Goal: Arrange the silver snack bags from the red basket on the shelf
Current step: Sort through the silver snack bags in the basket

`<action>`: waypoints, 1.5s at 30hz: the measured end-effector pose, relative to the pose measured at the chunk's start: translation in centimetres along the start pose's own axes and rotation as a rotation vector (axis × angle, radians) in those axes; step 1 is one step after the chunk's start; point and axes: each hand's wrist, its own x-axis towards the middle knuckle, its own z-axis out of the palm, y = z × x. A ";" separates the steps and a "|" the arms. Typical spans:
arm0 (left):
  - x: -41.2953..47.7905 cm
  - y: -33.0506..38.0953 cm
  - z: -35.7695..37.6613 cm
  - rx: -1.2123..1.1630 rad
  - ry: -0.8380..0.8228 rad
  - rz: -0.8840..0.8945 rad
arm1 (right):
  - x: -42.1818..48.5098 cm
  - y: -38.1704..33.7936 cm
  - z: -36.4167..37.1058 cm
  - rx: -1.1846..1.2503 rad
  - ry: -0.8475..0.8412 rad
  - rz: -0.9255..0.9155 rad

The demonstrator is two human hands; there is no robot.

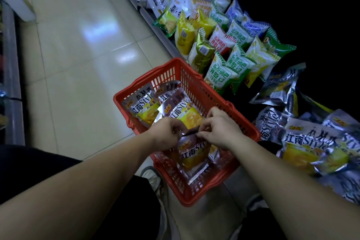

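Pick-up step. Left hand (165,132) and right hand (220,128) inside basket (194,202), each grip narrow, pinching top edge of bag (192,152). Other bags (144,107) lie behind it. Next, likely: lift clear of rim, carry right, set beside shelf bags (303,142).

Red lattice basket (196,91) holds silver bags (191,154) with yellow panels; green-and-white striped packets (224,72) beyond.
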 end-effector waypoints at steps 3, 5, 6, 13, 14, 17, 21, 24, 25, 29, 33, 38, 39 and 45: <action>0.5 0.4 0.7 -0.076 0.007 0.014 | 0.0 -0.8 0.9 0.061 0.058 -0.064; 1.1 0.3 1.3 -0.040 0.023 0.050 | 0.6 -1.1 1.8 0.123 0.075 -0.027; 1.5 0.1 1.4 -0.014 0.040 0.048 | 1.0 -1.2 2.2 0.145 0.092 -0.010; 5.1 -2.6 0.3 -0.087 0.273 -0.033 | 5.7 -2.5 3.1 0.151 0.070 0.014; 5.8 -3.0 0.0 -0.107 0.304 -0.065 | 6.5 -2.5 3.4 0.148 0.110 0.028; 8.2 -5.2 -1.4 -0.011 0.349 -0.235 | 8.4 -2.0 4.4 0.141 0.156 0.070; 11.0 -7.4 -3.9 0.070 0.289 -0.421 | 10.8 -0.7 5.1 0.174 0.195 0.134; 12.6 -8.5 -3.3 0.082 0.224 -0.446 | 12.3 -0.1 5.9 0.158 0.169 0.157; 12.8 -8.7 -2.7 0.084 0.206 -0.445 | 12.6 0.1 6.3 0.149 0.165 0.152; 13.0 -9.6 0.3 0.112 0.164 -0.434 | 13.3 1.3 7.6 0.267 0.103 0.199; 12.8 -9.9 0.7 0.229 0.248 -0.377 | 13.6 1.4 8.1 0.404 0.004 0.268; 13.2 -8.8 -0.1 0.444 0.406 -0.198 | 14.0 0.4 7.5 0.393 0.042 0.262; 13.2 -8.7 -0.3 0.466 0.405 -0.208 | 14.1 0.2 7.3 0.407 0.046 0.253; 12.7 -8.6 -1.9 0.745 0.309 -0.205 | 13.7 -0.5 6.8 0.432 0.094 0.177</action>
